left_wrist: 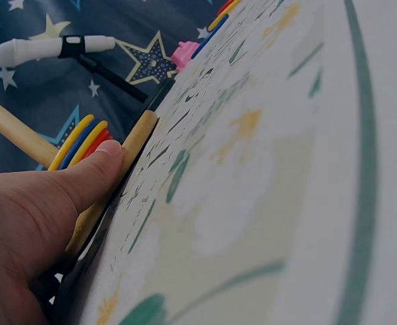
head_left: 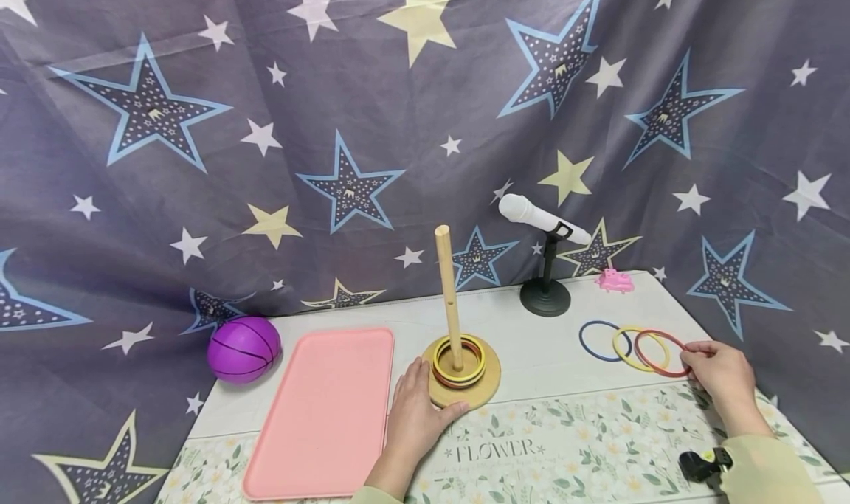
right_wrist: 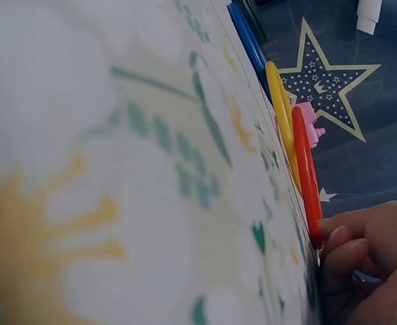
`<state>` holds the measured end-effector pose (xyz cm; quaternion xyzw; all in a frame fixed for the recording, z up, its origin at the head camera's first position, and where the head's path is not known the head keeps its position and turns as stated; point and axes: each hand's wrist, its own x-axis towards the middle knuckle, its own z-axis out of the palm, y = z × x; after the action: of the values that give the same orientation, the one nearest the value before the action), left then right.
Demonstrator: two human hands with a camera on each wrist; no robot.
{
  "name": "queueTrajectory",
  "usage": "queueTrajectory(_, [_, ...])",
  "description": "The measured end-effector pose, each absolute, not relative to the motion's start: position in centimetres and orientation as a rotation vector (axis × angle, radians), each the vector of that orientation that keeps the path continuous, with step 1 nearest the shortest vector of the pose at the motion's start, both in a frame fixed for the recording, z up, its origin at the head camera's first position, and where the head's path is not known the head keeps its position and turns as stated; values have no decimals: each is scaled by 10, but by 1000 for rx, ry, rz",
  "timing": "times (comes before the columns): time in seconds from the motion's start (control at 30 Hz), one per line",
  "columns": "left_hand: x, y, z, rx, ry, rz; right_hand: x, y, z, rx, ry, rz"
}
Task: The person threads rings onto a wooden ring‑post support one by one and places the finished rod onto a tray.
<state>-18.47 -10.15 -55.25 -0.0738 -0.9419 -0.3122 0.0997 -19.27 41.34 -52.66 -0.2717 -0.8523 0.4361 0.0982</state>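
Table (head_left: 531, 360) has the pink tray (head_left: 319, 415) left of our wooden peg stand (head_left: 448, 290). Our left hand (head_left: 416, 419) lies relaxed, fingers extended, against its base. Our right hand (head_left: 720, 375) pinches the red ring (right_wrist: 306, 172) by its right edge. Ring stack (head_left: 458, 381) sits around the peg; right of the stand, red overlaps the yellow ring (right_wrist: 281, 115), yellow overlaps the blue ring (right_wrist: 250, 47).

Left hand (head_left: 418, 419) back-up, fingers (head_left: 413, 384) extended, thumb (head_left: 454, 412) splayed — right hand (head_left: 724, 377) well apart, fingers (right_wrist: 347, 258) bent into a pinch.
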Motion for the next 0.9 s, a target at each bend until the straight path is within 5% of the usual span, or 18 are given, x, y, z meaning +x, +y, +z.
queueTrajectory(0.9, [-184,-100,-554,-218,-2787,-931,-193,417,-531,-835,-2532,1202])
